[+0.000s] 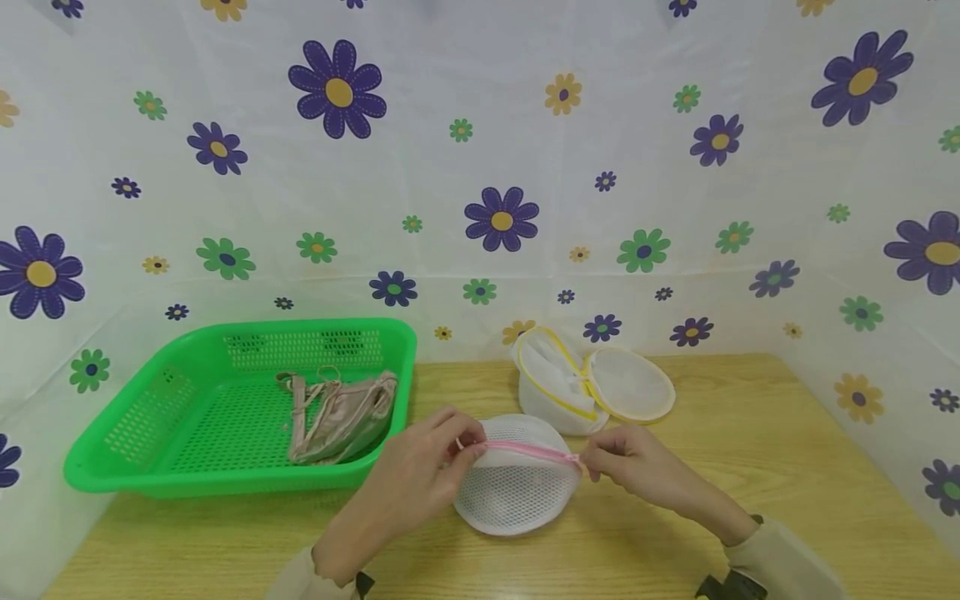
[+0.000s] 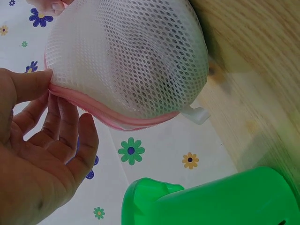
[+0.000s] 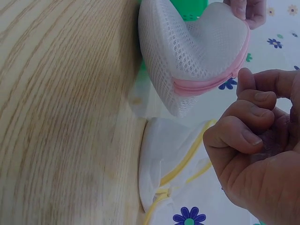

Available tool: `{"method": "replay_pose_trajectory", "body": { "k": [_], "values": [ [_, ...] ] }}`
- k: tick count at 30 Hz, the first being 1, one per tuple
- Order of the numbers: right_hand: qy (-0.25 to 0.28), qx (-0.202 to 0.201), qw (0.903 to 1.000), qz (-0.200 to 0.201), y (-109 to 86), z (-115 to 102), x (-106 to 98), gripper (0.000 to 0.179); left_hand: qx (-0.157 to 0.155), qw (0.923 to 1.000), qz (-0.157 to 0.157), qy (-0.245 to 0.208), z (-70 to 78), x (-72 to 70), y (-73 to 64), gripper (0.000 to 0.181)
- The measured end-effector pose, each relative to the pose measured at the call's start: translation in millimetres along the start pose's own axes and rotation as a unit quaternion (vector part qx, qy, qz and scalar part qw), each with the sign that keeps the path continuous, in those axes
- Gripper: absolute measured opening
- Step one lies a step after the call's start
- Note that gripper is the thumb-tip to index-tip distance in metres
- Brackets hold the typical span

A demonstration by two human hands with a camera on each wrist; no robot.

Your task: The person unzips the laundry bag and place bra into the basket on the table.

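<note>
A white mesh laundry bag (image 1: 517, 492) with a pink zipper (image 1: 528, 452) sits in front of me on the table. My left hand (image 1: 423, 458) pinches the zipper edge between thumb and fingers at the bag's left side; the left wrist view shows the thumb (image 2: 35, 84) on the pink band. At the zipper's right end, my right hand (image 1: 637, 467) pinches the zipper pull with thumb and forefinger, its other fingers (image 3: 243, 117) curled in. Through the mesh (image 2: 150, 61) a darker shape shows faintly inside. A small white loop (image 2: 196, 115) sticks out from the bag's edge.
Behind the bag stands a second white laundry bag (image 1: 547, 400) with a yellow zipper, its round lid (image 1: 632, 383) folded open to the right. A green plastic basket (image 1: 247, 479) at the left holds a beige bra (image 1: 348, 417). A flowered sheet (image 1: 480, 167) hangs around the wooden table (image 1: 720, 417).
</note>
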State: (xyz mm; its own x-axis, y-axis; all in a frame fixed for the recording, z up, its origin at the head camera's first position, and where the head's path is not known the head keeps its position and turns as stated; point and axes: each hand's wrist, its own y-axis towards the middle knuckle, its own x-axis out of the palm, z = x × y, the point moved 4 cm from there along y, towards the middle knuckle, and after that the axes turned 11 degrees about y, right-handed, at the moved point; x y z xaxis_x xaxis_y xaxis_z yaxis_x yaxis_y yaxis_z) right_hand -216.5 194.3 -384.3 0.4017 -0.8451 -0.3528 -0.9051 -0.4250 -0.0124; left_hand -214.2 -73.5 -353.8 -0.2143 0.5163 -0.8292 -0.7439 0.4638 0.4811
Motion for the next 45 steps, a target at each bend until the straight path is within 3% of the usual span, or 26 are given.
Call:
{"method": "replay_pose_trajectory", "body": {
  "k": [28, 37, 45],
  "values": [
    [0.026, 0.024, 0.9994, -0.002, -3.5, 5.3, -1.6, 0.029, 0.011, 0.9999, 0.009, 0.003, -1.3, 2.2, -1.9, 0.004],
    [0.022, 0.023, 0.9994, 0.007, -5.4, 5.0, -4.3, 0.029, -0.005, 0.9998, 0.014, -0.011, -2.8, -0.1, -2.1, 0.005],
    [0.019, 0.024, 0.9995, 0.012, -6.0, 7.0, -5.4, 0.030, -0.032, 0.9992, 0.000, -0.023, -4.8, -2.2, -1.3, 0.004]
  ]
}}
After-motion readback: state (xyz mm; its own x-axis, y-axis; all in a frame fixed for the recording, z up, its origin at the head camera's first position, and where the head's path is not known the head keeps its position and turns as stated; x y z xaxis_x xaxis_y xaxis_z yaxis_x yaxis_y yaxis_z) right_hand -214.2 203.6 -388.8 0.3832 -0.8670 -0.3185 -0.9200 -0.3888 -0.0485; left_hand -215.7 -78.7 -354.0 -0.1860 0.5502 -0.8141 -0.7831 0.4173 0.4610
